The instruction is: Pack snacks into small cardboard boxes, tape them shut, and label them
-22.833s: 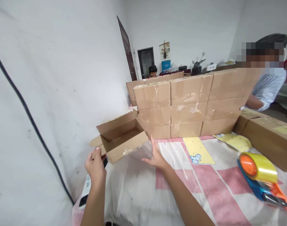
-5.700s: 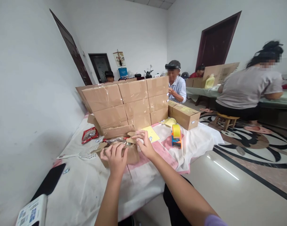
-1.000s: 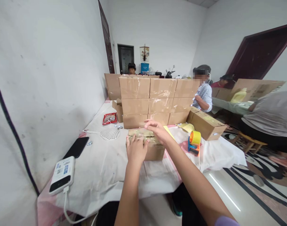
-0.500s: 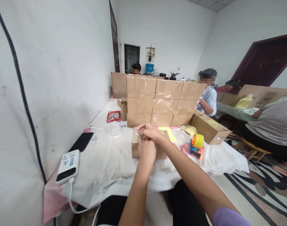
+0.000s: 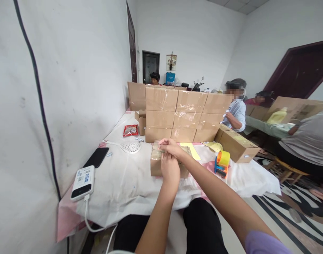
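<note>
Your left hand [image 5: 169,168] lies flat, fingers together, on the near side of the box [image 5: 156,163]. Your right hand [image 5: 172,147] rests on its top, just beyond, fingers curled. The box runs left to right.

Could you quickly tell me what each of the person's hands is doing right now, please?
Left hand: rests on the near side of the small cardboard box; grip cannot be told.
Right hand: lies on the box's top, fingers curled; grip cannot be told.

Nine stacked taped cartons [image 5: 186,118], one tape dispenser [image 5: 221,163], one phone [image 5: 96,157], one power bank [image 5: 83,178].
</note>
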{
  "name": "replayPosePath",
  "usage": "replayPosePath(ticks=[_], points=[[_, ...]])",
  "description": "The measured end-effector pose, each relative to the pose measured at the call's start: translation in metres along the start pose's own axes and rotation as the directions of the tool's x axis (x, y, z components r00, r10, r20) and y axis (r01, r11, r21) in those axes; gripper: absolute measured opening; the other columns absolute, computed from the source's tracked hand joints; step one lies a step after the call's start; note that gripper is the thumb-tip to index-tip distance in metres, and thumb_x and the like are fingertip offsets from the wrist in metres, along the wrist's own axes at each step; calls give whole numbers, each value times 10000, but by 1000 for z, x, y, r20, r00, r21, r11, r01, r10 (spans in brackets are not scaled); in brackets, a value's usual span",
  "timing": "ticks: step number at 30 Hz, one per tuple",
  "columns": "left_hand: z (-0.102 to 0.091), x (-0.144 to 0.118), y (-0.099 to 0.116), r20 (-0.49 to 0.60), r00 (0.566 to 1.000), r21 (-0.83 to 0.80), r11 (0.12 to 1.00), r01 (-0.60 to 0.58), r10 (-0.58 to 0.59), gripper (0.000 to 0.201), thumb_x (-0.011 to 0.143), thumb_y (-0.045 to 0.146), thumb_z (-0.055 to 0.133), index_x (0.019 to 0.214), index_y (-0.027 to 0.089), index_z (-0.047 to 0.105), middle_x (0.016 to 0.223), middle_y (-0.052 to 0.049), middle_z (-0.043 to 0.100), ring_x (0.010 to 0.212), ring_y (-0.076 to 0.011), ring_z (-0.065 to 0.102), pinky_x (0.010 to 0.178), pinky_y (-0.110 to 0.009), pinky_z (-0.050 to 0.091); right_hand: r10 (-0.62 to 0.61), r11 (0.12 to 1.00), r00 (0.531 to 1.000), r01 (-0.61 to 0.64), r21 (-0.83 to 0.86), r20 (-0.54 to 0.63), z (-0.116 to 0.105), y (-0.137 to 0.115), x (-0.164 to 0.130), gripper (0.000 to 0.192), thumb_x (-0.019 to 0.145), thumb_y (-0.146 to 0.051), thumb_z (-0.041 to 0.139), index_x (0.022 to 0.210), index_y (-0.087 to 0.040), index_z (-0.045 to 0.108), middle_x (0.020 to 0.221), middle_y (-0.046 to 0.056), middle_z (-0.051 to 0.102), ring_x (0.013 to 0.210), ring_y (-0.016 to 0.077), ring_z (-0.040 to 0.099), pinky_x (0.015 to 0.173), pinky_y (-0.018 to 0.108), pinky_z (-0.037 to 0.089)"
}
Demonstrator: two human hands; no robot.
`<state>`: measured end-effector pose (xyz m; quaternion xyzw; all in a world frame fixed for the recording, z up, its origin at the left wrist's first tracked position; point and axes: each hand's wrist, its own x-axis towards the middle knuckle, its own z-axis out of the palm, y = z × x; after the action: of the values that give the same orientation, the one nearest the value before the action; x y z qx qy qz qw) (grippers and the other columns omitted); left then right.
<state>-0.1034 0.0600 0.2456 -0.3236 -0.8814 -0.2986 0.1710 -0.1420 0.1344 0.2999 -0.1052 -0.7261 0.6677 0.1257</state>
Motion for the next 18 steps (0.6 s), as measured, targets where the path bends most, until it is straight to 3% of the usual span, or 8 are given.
replayPosePath(ticks=[5,11,18], points=[[1,0,2,-30,999,-1,1000,10,-10,425,944,57,396,1278,57,660,1303,-184,666,1268,-263,592,1168,-425,379,-30,993,999,26,118,37,-1,-3,-5,269,580,-232,816,782,-180,646,728,1,716,736,134,674,693,227,495],[-2,-2,3,-28,999,0,1000,23,-23,403,938,66,408,1222,62,694,1212,-183,703,1189,-280,627,1105,-424,434,24,1000,994,-26,13,106,5,-5,-6,244,595,-177,811,771,-169,642,674,3,713,677,133,660,626,223,477],[-6,-4,1,34,999,-19,999,31,-31,399,943,96,419,1237,44,684,1212,-192,699,1183,-297,615,1098,-411,437,32,995,999,-28,-98,44,13,-4,-5,183,658,-41,723,709,-172,605,609,-14,682,590,112,623,527,195,442]])
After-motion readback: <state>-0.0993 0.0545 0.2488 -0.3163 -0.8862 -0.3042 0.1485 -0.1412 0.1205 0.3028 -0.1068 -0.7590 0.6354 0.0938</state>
